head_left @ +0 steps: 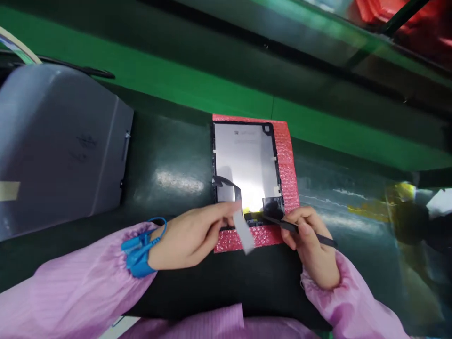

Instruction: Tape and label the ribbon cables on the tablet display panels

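A flat display panel (243,160) with a silvery back and black frame lies on a pink bubble-wrap sheet (290,174). A thin black strip (226,181) arches up from the panel's left edge toward my left hand (197,235). That hand is closed at the panel's lower left, pinching a pale strip (243,233) that hangs over the lower edge. Whether the two strips are one piece, I cannot tell. In my right hand (312,240) is a slim black tool (300,229), like tweezers, its tip at the panel's lower edge beside a black patch (273,206).
On the left stands a large grey plastic bin (63,150). The dark green bench (169,150) runs beneath a shelf (226,52) at the back. A roll of yellowish tape (404,193) is blurred at far right. A blue wrist strap (140,254) circles my left wrist.
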Action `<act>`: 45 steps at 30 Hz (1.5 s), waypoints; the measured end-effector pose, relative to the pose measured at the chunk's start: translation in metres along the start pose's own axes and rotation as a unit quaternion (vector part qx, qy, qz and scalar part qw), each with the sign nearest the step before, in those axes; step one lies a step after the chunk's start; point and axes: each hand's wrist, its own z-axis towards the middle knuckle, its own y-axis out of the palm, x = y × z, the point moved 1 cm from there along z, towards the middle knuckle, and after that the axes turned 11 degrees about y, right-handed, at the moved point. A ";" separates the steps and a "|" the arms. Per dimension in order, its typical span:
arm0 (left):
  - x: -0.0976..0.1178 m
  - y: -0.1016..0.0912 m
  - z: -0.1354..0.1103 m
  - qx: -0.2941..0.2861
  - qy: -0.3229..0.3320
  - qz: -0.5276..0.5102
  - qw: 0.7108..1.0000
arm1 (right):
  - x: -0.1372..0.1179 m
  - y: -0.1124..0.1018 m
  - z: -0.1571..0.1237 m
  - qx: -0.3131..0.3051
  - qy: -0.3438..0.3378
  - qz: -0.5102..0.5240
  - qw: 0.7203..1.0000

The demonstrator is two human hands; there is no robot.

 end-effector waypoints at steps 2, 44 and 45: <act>-0.003 -0.002 -0.002 0.030 -0.020 -0.060 0.998 | -0.002 0.001 -0.004 -0.005 0.007 -0.003 1.000; -0.003 -0.005 0.008 0.073 -0.065 -0.115 0.989 | -0.012 0.024 -0.036 -0.009 -0.024 -0.167 0.986; -0.003 -0.005 0.008 0.076 -0.063 -0.110 0.989 | -0.013 0.024 -0.035 -0.020 -0.027 -0.168 0.985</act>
